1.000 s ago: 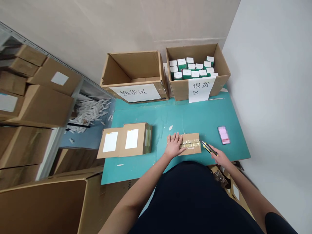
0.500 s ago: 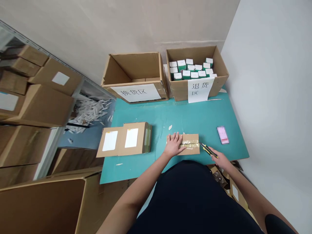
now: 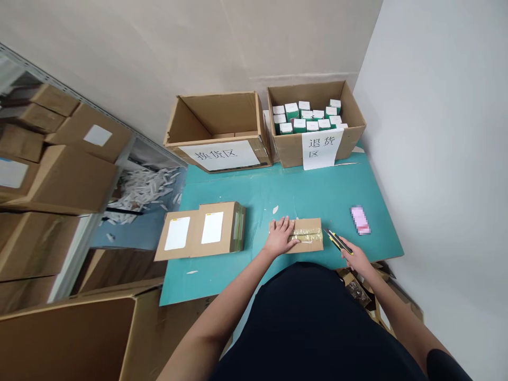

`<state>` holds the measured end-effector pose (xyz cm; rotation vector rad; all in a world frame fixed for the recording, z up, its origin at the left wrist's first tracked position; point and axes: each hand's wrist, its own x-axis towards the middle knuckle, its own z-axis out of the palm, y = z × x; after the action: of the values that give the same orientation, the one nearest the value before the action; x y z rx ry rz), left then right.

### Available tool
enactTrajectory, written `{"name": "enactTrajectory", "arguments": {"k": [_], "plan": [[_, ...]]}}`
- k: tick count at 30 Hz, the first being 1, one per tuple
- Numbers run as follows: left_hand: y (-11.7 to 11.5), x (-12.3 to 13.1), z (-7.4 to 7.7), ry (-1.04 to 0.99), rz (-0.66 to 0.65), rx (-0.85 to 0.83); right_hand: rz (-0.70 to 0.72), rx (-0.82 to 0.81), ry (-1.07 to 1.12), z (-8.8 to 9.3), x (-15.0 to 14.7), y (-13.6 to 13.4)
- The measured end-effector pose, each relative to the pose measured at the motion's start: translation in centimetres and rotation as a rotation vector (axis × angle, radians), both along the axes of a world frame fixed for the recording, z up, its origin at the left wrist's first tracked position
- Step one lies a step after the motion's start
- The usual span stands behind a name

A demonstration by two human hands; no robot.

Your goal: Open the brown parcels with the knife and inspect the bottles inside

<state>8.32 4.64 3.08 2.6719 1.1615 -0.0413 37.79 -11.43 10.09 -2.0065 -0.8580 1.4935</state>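
Observation:
A small cardboard box [image 3: 315,244] with shiny tape along its top lies near the front edge of the teal table. My left hand [image 3: 281,236] rests flat on the left part of this box, fingers spread. In my right hand [image 3: 355,257] is a yellow and black utility knife [image 3: 338,242], its blade pointing up and left. The blade tip is just off the right end of the box, apart from it. To the left lie two cardboard boxes with white labels, the taller one [image 3: 227,236] beside the flatter one [image 3: 162,248].
At the back stand a large open carton [image 3: 262,138] with a handwritten sheet and another carton [image 3: 291,153] holding several white-and-green boxes. A blurred pink item [image 3: 360,220] lies at the right. Stacked boxes [image 3: 75,174] fill the left, and a white wall [image 3: 444,132] borders the right.
The knife has come away from the right end of the box, slightly to the right. My left hand stays on the box. The whole view has shifted a little.

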Motion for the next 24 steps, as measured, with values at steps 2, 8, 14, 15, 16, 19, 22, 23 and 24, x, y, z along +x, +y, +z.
{"name": "enactTrajectory", "arguments": {"k": [2, 8, 14, 15, 16, 19, 22, 23, 24], "plan": [[0.1, -0.2, -0.1, -0.005, -0.011, -0.005, 0.005, -0.008, -0.003, -0.2, -0.1, 0.6], [0.0, -1.7, -0.2, 0.002, -0.128, -0.049, 0.001, 0.007, 0.043, -0.8, -0.1, 0.6], [-0.8, -2.3, 0.0, -0.005, -0.174, -0.049, -0.034, 0.005, 0.076, -0.8, -0.1, 0.8], [-0.9, -2.3, 0.1, -0.002, -0.169, -0.047, -0.038, 0.003, 0.079, -0.8, -0.2, 0.9], [-1.0, -2.2, 0.1, -0.002, -0.164, -0.043, -0.039, -0.001, 0.082, -0.8, -0.2, 1.0], [-1.3, -2.1, -0.1, -0.012, -0.147, -0.029, -0.035, -0.013, 0.082, -0.9, -0.1, 1.2], [-1.5, -2.1, -0.3, -0.028, -0.139, -0.017, 0.002, -0.025, 0.084, -1.0, -0.1, 1.3], [-1.5, -2.1, -0.4, -0.034, -0.135, -0.013, 0.019, -0.029, 0.087, -1.0, 0.0, 1.2], [-1.6, -2.1, -0.4, -0.039, -0.131, -0.01, 0.037, -0.031, 0.091, -1.0, 0.0, 1.2]]}}
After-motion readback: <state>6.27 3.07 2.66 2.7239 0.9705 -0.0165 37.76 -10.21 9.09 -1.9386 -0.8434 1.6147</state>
